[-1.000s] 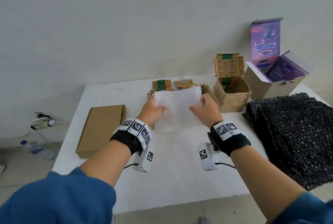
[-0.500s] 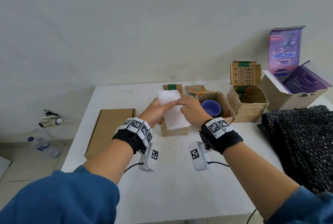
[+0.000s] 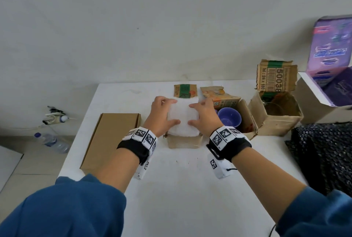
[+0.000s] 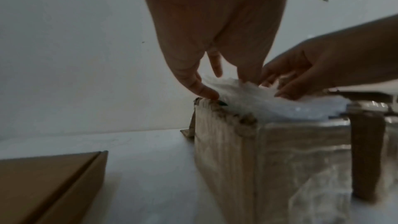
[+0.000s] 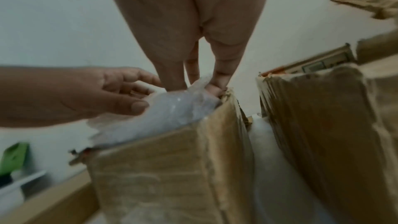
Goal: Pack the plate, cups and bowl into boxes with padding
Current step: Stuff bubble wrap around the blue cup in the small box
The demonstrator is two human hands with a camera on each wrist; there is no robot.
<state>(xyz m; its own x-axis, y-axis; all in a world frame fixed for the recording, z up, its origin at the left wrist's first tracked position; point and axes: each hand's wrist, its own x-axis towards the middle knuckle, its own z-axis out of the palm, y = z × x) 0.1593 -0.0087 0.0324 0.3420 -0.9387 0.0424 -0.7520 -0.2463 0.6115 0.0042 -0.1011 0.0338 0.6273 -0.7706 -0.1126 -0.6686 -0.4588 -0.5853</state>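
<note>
Both hands are on a folded white sheet of bubble wrap (image 3: 183,118) that sits on top of a small open cardboard box (image 3: 183,141) in the middle of the white table (image 3: 181,189). The left hand (image 3: 162,116) has its fingers spread and pushes down on the left side of the wrap, with fingertips (image 4: 206,93) at the box edge, likely to tuck it in. The right hand (image 3: 203,116) does the same on the right side, fingers spread and pressing, not pinching. I think two hands are used so the puffy wrap goes down flat and stays inside. What is under the wrap cannot be seen. Just to the right, a purple cup (image 3: 229,117) sits in another open box (image 3: 245,120), with no wrap over it yet. Next to that is a third open box (image 3: 276,120) with something clear and round inside, maybe a glass bowl, but it is hard to tell. A flat closed cardboard box (image 3: 112,141) lies to the left. A purple and white box (image 3: 323,103) stands open far right, and dark bubbly wrap (image 3: 323,151) lies in front of it, perhaps kept close for more padding.
</note>
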